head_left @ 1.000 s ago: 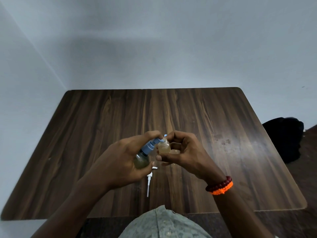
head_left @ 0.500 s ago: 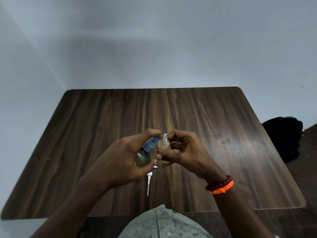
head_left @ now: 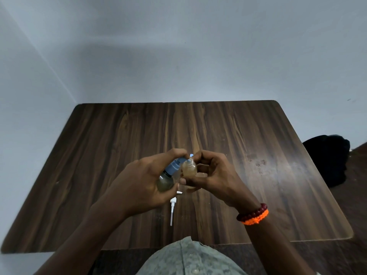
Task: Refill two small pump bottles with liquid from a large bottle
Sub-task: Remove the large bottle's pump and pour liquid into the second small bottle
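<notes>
1. Head view, grip: both hands are closed on bottles above the near middle of the table [head_left: 258,135]. Left hand [head_left: 139,181] wraps the larger bottle [head_left: 165,182], forefinger lying over its blue pump head [head_left: 174,165]. Right hand [head_left: 214,175] pinches the small bottle [head_left: 189,169] between thumb and fingers.

2. Head view, position: the 2 bottles are touching or nearly so, the blue nozzle tip at the small bottle's open neck. Both are held clear of the tabletop.

3. Head view, contents: the small bottle shows pale amber liquid through most of its visible body. The larger bottle, tilted toward it, holds a duller greenish-brown liquid; its level is hidden by the palm.

4. Head view, loose part: 1 white pump with dip tube [head_left: 172,208] lies flat on the table just below the hands, a small white piece [head_left: 179,192] beside it. A 2nd small bottle cannot be seen.

5. Head view, risks (judgement): the neck is narrow, so a slight drift of the nozzle would send liquid over the fingers and onto the wood. The small bottle looks near full, so further pumping may overflow it. Wet fingers could let it slip from the pinch.
</notes>
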Demonstrator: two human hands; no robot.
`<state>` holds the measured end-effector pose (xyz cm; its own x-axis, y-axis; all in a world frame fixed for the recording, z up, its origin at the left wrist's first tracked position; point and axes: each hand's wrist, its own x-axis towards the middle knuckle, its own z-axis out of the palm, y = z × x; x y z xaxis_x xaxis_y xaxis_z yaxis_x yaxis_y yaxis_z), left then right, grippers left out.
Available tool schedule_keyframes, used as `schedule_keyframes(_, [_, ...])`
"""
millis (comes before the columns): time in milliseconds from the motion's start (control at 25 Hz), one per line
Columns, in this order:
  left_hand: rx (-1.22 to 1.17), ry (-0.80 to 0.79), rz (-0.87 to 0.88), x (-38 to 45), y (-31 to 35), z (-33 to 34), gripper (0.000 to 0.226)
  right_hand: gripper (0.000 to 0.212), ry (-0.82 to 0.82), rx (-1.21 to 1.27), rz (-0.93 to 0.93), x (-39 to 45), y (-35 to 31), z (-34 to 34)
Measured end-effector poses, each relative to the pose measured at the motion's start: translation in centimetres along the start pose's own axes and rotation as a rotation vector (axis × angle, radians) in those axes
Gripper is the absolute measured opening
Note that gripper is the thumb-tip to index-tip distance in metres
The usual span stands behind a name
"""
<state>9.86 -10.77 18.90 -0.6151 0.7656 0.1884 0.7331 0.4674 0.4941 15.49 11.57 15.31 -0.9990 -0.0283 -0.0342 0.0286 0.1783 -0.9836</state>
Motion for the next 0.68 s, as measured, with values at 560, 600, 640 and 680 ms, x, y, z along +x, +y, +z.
schedule_keyframes(560, [-0.065,-0.072,-0.002,-0.07,-0.43,-0.30,0.075,0.035,0.014,0.025,-0.004,-0.24,-0.31,-0.30])
schedule_keyframes(600, [-0.079,-0.081,-0.003,-0.07,-0.42,-0.27,0.076,0.035,0.013,0.025,-0.004,-0.28,-0.32,-0.42])
schedule_keyframes(640, [-0.094,-0.078,-0.001,-0.07,-0.38,-0.19,0.072,0.035,0.009,0.022,-0.003,-0.30,-0.32,-0.44])
schedule_keyframes(680, [-0.109,-0.066,0.001,-0.10,-0.35,-0.09,0.066,0.035,0.004,0.016,-0.002,-0.32,-0.30,-0.35])
